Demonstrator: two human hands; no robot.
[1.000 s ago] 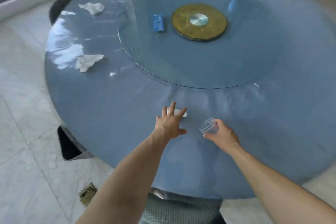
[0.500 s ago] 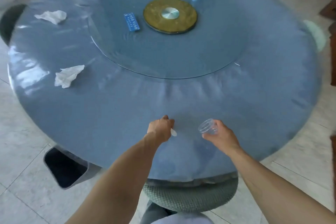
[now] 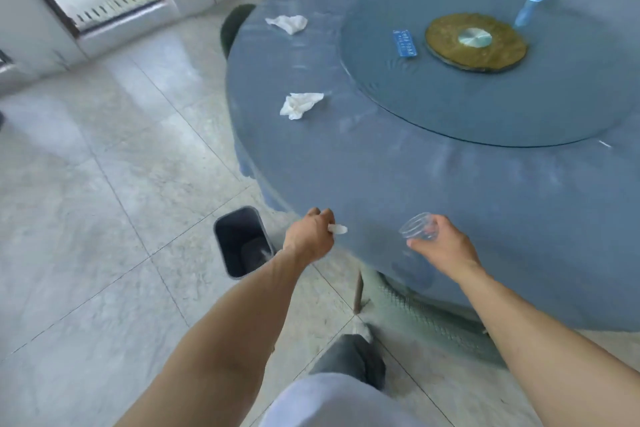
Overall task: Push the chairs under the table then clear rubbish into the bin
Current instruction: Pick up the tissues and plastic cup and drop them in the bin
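Risk: left hand (image 3: 309, 236) pinching white scrap (image 3: 337, 229), right hand (image 3: 438, 243) gripping clear cup (image 3: 417, 226); bin (image 3: 239, 241) just left of left hand. Light scrap may flutter past the small opening. Tissues (image 3: 300, 105) lie farther up table (image 3: 450, 191).

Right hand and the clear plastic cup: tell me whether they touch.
Touching. The head view shows the right hand with its fingers curled round the clear plastic cup, holding it above the table edge.
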